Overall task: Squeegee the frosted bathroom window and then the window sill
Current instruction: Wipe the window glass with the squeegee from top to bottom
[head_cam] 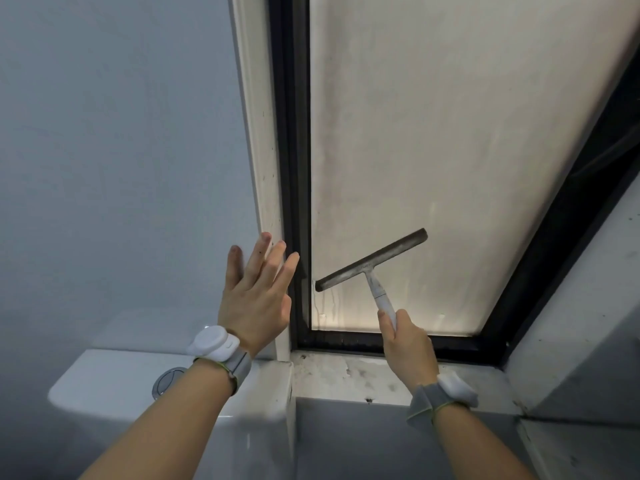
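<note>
Two hands: right hand (408, 344) grips squeegee (372, 263) on frosted window (450, 116), left hand (254, 296) flat.

No readable text, label, brand, number or sign shows anywhere. The squeegee (372, 268), both its blade above the grip and the handle running down into the right hand (408, 344), carries no legible marking; a faint mark where blade meets handle may be an embossed logo, but it is too blurred to tell. The white wrist devices (213, 342) below each grip show plain faces with no lettering. The flush button (168, 382), left of and below the grip, bears no readable symbol. The frosted pane (433, 133) and dark frame (291, 168) above the grip carry no sticker or print.
</note>
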The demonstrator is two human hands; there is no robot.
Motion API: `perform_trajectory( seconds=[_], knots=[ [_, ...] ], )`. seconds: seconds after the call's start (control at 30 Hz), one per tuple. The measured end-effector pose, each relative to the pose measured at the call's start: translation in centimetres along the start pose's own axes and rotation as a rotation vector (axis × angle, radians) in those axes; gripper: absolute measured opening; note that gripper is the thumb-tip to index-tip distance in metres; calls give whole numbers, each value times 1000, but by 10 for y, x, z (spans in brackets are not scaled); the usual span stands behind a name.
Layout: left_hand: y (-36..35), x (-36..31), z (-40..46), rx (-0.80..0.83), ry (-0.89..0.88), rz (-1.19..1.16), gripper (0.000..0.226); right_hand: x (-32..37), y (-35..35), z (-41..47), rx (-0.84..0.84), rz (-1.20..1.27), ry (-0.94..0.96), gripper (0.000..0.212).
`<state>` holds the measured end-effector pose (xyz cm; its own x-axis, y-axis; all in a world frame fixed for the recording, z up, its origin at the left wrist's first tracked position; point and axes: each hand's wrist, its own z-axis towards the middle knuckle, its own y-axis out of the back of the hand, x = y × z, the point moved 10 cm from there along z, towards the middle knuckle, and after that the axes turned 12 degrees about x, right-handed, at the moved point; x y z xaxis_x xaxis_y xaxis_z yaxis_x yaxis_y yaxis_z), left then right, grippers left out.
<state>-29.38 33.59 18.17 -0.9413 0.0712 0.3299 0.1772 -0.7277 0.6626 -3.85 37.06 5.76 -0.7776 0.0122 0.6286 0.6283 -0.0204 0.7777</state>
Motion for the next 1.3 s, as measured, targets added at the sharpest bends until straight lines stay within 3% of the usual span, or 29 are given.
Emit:
perform_trajectory(
  seconds=[0.23,0.47,0.97,1.3],
  knots=[
    [6,-2,1,-18,20,7,59,70,58,21,59,-490,313,43],
    [9,-1,1,-11,31,3,60,126,70,42,124,-788,412,46],
    [7,-2,1,1,31,13,60,132,66,44,-1,-844,449,40],
    [4,-1,1,4,21,15,58,77,97,46,-4,-795,304,46]
  ],
)
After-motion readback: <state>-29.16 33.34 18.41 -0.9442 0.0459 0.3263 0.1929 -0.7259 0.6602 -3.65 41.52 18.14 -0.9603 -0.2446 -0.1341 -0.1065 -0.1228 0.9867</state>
